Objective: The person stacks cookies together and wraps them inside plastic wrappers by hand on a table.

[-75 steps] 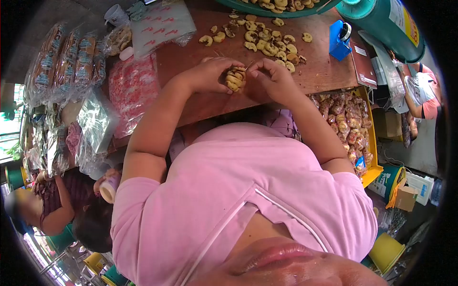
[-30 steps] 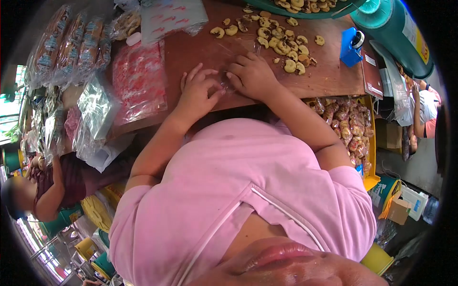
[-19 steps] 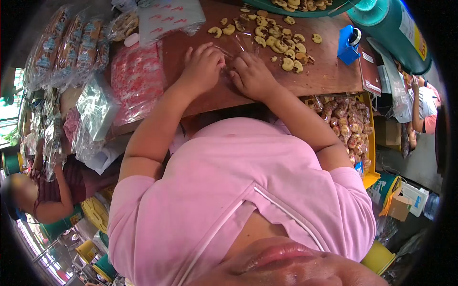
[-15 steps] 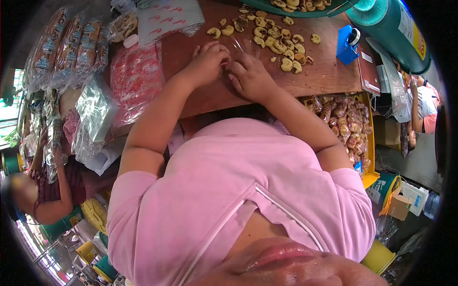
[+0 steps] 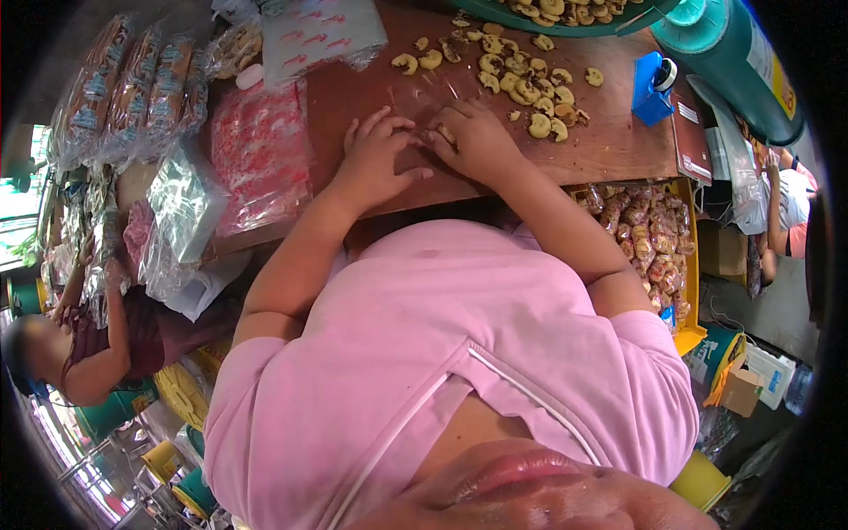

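Note:
My left hand (image 5: 378,163) is over the brown table, its fingers spread and apart, thumb out toward my right hand. My right hand (image 5: 477,143) is curled, with its fingertips closed on what looks like a clear plastic bag (image 5: 430,92); only glints of the bag show on the wood. A small pale bit shows at the right fingertips, too hidden to make out. Beyond the right hand lies a loose heap of curled, pale-yellow cookies (image 5: 526,90) with dark filling. To the left of my left hand lies a stack of red-printed plastic bags (image 5: 262,150).
A green basin (image 5: 601,28) of cookies stands at the back, a blue tape dispenser (image 5: 652,88) at the right. Below the table's right side, a yellow crate (image 5: 692,265) holds packed bags (image 5: 649,234). Wrapped packs (image 5: 163,93) lie far left. A co-worker (image 5: 97,344) is at left, another person at far right.
My left hand has opened and drawn back toward me, away from the right hand. My right hand stays curled at nearly the same spot. The whole view has shifted slightly.

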`<state>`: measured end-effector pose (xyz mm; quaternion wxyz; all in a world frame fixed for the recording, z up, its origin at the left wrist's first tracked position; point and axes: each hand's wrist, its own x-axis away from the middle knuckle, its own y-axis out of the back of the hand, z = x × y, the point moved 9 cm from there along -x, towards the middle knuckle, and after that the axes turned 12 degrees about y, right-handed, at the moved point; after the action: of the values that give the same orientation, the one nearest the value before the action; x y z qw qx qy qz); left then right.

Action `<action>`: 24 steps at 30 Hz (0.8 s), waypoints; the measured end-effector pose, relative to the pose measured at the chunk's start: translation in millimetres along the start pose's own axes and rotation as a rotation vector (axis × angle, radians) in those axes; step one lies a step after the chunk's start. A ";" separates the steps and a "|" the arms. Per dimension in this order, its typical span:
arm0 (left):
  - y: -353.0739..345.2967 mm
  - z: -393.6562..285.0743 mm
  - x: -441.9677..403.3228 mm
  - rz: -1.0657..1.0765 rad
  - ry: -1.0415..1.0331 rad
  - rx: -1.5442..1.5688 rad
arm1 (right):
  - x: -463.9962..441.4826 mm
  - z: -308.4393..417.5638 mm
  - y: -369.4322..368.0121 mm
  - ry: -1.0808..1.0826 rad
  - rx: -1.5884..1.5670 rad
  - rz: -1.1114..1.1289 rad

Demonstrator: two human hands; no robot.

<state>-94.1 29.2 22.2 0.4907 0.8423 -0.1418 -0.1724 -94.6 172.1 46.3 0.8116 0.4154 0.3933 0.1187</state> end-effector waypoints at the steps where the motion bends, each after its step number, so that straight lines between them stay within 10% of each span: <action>1: -1.5 0.3 2.4 0.014 -0.006 0.006 | 0.4 0.7 0.2 0.015 0.010 -0.017; 14: -0.9 18.8 -48.1 -0.023 0.058 0.407 | 2.3 16.7 -1.0 0.116 0.104 -0.005; 24: -12.9 -7.9 -4.8 0.120 -0.073 -0.012 | -2.7 11.7 -0.7 0.057 0.082 -0.004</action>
<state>-94.2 43.5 15.3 0.4998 0.8224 -0.2087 -0.1740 -87.8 163.5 51.3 0.7826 0.4442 0.4214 0.1127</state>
